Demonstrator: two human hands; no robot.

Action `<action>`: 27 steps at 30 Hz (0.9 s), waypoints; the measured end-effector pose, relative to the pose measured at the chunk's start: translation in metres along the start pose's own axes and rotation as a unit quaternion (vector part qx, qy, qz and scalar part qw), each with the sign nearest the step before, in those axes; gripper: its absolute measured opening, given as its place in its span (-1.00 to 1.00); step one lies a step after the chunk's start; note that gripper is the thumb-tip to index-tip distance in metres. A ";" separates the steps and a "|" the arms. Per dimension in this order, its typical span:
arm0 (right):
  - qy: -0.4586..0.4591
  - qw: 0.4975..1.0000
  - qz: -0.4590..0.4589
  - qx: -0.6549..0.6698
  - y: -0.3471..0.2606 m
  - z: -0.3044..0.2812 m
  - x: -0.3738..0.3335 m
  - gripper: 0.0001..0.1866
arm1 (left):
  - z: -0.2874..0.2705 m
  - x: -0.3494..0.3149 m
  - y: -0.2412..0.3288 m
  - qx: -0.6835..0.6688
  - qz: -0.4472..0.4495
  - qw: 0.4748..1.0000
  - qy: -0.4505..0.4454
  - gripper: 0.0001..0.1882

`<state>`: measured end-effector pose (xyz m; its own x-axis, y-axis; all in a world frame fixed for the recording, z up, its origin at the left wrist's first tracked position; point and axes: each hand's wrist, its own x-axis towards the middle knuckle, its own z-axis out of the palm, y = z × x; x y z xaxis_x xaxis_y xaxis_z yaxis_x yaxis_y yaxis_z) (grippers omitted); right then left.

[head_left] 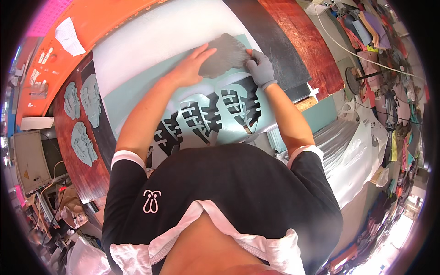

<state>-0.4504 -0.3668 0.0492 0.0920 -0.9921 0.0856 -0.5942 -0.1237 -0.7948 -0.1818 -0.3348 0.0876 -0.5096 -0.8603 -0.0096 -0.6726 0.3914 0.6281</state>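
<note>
A grey, flat piece with a wavy outline (223, 56) lies over the pale green sheet (146, 81); its exact kind is unclear. My bare left hand (189, 68) is at its left edge, fingers stretched and spread, the fingertips touching it. On the opposite side, my right hand (261, 69) wears a grey glove, its fingers curled at the piece's right edge. Along the near part of the sheet runs a row of leaf-like cut-outs (199, 114) with slotted strips left inside. Dark board shows through these openings.
A white board (169, 34) lies beneath the sheet. Stacks of cut green pieces (82, 144) rest on the reddish board (68, 158) at left. An orange machine surface (105, 18) spans the far left. A black board (275, 41) lies at right, plastic sheeting (348, 151) nearer me.
</note>
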 end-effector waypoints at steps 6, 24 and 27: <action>-0.006 0.996 -0.081 -0.018 0.009 -0.001 -0.017 -0.41 | 0.007 0.006 -0.022 -0.042 -0.015 0.998 0.052 0.03; 0.092 0.978 -0.176 -0.069 0.021 -0.004 -0.019 -0.29 | 0.028 0.008 -0.021 -0.065 -0.066 0.991 0.095 -0.02; 0.094 0.977 -0.173 -0.079 0.024 -0.010 -0.022 -0.31 | 0.033 0.015 -0.020 -0.064 -0.043 0.993 0.089 -0.02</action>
<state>-0.4747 -0.3484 0.0343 0.1701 -0.8752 0.4529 -0.6708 -0.4395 -0.5974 -0.1941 -0.3446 0.0493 -0.3433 -0.9371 0.0636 -0.6303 0.2800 0.7241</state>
